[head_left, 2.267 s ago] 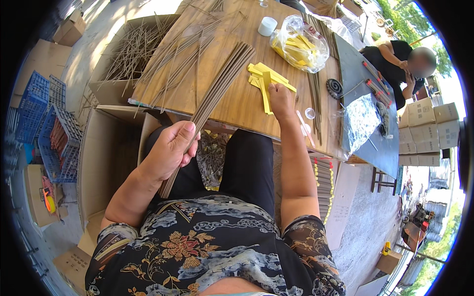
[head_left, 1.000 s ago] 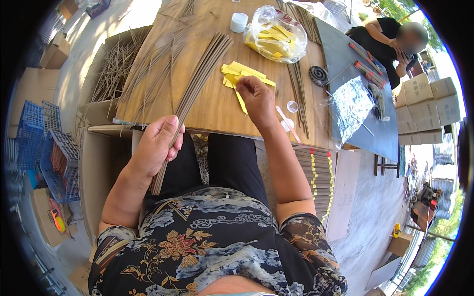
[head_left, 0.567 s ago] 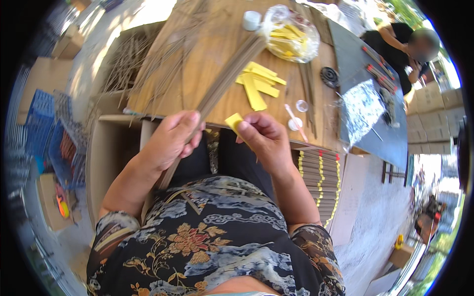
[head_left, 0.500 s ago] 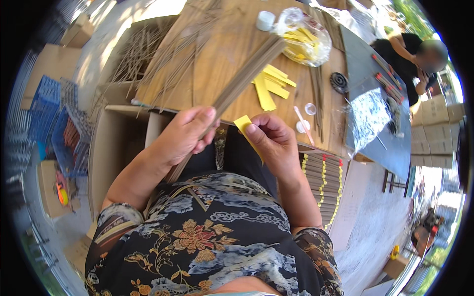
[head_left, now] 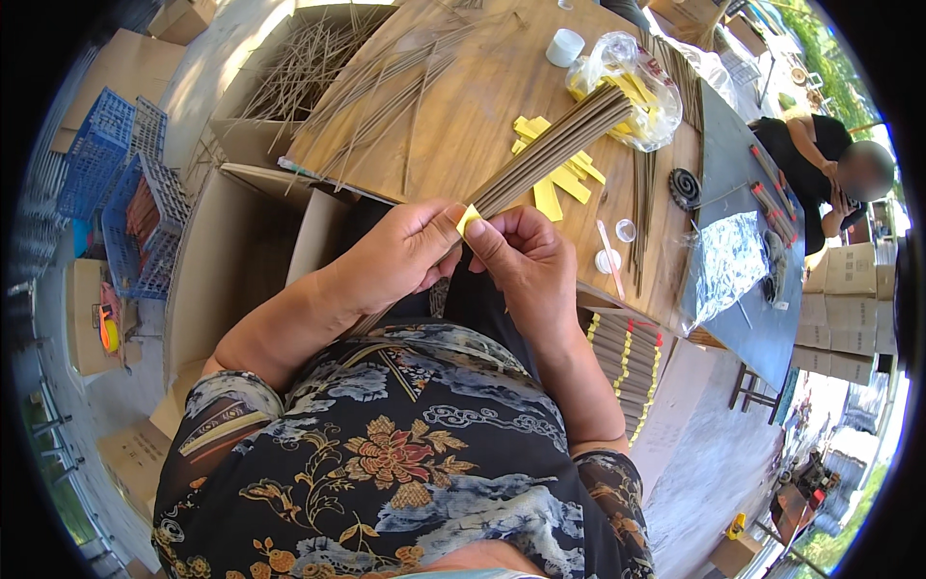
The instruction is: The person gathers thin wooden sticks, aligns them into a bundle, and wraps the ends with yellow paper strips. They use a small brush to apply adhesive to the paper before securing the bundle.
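My left hand (head_left: 410, 246) is closed around a bundle of thin brown incense sticks (head_left: 555, 145), which slants up and to the right over the table's near edge. In my right hand (head_left: 526, 275) a yellow paper strip (head_left: 468, 219) is pinched between thumb and fingers. The strip's end touches the bundle beside my left thumb; the rest of it is mostly hidden by my hand. Loose yellow strips (head_left: 548, 198) lie on the wooden table (head_left: 463, 106) beyond the bundle. A clear plastic bag (head_left: 661, 116) with more yellow strips is behind the bundle's far end.
Scattered incense sticks (head_left: 386, 96) lie at the table's left. A white jar (head_left: 564, 46), a small white pot (head_left: 608, 261) and a dark coil (head_left: 685, 188) stand around. Banded bundles (head_left: 622, 372) fill a box below right. Another person (head_left: 820, 174) is at far right.
My hands have come together, bringing the yellow strip against the bundle. The bundle has shifted right, and the view has moved slightly.
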Demonstrator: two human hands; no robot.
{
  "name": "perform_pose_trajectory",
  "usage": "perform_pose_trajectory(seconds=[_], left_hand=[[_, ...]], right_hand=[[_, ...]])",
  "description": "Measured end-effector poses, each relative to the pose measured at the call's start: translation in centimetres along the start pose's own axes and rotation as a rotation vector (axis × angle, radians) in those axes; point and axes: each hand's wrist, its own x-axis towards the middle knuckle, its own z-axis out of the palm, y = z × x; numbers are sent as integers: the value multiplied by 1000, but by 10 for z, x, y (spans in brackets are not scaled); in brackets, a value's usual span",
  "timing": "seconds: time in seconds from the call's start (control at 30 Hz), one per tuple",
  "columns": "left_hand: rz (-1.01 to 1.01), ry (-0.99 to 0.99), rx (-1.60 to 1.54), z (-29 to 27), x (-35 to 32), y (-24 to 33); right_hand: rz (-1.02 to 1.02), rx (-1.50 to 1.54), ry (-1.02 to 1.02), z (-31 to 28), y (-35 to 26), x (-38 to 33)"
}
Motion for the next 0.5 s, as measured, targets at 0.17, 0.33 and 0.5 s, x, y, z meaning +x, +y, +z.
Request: perform_pose_trajectory(seconds=[0.17,0.33,0.5], left_hand=[[31,22,27,0,-5,-3],[19,73,-20,2,-7,-8],[64,84,69,4,-11,-8]], right_hand=[[-25,-89,12,3,4,1],[-7,-168,16,4,0,0],[-18,-182,12,4,-1,-3]])
